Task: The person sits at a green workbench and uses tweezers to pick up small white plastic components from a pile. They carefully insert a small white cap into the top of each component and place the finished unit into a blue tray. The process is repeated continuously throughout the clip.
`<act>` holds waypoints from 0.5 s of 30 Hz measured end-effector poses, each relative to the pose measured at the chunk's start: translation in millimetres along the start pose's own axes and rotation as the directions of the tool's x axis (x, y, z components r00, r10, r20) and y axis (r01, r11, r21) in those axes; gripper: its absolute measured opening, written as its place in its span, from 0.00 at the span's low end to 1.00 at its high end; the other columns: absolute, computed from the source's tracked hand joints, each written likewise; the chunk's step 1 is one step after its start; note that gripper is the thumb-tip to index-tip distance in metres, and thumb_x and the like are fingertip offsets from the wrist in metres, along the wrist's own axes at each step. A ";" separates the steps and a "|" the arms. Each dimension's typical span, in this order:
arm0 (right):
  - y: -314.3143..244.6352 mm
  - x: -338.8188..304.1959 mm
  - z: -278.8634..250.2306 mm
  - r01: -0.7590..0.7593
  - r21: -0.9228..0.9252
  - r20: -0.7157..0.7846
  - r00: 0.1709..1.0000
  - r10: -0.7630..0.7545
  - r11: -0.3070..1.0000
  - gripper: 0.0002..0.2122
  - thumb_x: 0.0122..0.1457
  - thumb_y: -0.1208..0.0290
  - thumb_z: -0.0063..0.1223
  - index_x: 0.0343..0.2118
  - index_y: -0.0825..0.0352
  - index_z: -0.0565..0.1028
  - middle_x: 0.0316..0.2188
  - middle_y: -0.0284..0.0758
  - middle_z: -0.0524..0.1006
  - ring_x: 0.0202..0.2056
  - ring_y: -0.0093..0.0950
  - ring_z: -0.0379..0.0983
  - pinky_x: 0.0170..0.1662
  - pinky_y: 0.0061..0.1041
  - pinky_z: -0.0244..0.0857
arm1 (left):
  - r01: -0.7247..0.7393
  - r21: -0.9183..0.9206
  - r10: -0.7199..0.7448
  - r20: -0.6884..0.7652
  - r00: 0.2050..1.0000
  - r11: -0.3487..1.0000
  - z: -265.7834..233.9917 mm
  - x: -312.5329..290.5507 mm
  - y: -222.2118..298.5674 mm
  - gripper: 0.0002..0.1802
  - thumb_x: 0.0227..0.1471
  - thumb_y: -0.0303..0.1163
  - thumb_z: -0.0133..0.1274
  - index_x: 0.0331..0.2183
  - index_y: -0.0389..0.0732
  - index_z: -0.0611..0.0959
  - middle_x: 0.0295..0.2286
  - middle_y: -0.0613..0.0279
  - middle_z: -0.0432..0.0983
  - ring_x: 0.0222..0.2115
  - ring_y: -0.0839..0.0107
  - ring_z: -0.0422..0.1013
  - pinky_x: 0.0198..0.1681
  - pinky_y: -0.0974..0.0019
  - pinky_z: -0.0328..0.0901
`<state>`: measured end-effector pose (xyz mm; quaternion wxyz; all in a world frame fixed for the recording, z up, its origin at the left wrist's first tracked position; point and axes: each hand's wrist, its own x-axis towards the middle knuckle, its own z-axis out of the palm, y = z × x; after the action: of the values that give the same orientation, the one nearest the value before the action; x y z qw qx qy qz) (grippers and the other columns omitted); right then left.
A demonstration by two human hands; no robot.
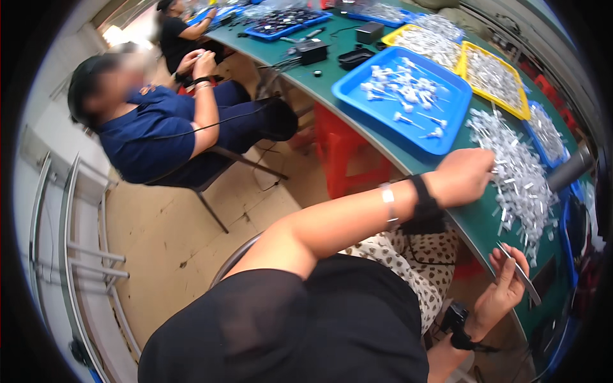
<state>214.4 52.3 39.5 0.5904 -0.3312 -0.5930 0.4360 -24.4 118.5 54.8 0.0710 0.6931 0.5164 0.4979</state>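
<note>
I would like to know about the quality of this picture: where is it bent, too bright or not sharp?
In the head view, the corners are black and the green table bends along its edge; in the same view, a patch at upper left is washed out, the head of the co-worker in blue is blurred, and pieces in the pale heap look soft.

My black top (357, 319) is see-through at its left sleeve (255, 303). Beyond the top, my cream legwear (418, 271) carries dark, heart-like prints. My left wrist wears a black strap (423, 195), with a shiny band (388, 203) nearer the top; another black strap (463, 341), with a boxy piece (455, 316), rounds my right wrist.
</note>
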 end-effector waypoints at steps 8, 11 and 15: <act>1.8 -11.8 38.3 -0.162 0.271 0.161 0.979 0.121 0.949 0.10 0.68 0.79 0.49 0.50 0.75 0.71 0.45 0.46 0.79 0.44 0.32 0.80 0.50 0.31 0.76 | 0.479 -0.538 -0.411 0.251 0.876 0.694 -20.3 -113.5 52.1 0.13 0.64 0.27 0.54 0.48 0.36 0.83 0.29 0.69 0.78 0.28 0.83 0.72 0.31 0.75 0.68; 4.0 -16.7 42.1 -0.159 0.266 0.193 0.975 0.109 0.951 0.10 0.68 0.80 0.50 0.49 0.75 0.71 0.45 0.45 0.79 0.45 0.31 0.80 0.52 0.30 0.75 | 0.441 -0.570 -0.379 0.232 0.896 0.693 -15.4 -129.0 49.9 0.10 0.63 0.26 0.55 0.45 0.34 0.84 0.32 0.66 0.78 0.29 0.80 0.74 0.32 0.74 0.69; 3.8 -23.8 46.5 -0.141 0.199 0.212 0.972 0.098 0.970 0.10 0.67 0.80 0.51 0.49 0.75 0.72 0.45 0.43 0.79 0.47 0.30 0.79 0.53 0.29 0.75 | 0.467 -0.603 -0.408 0.243 0.880 0.647 -13.6 -134.3 44.7 0.08 0.62 0.26 0.57 0.41 0.33 0.85 0.32 0.64 0.78 0.30 0.79 0.75 0.34 0.73 0.71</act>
<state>170.0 26.3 29.8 0.5321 -0.2556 -0.5784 0.5630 -2.0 -13.2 6.1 0.4450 0.5003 0.4611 0.5822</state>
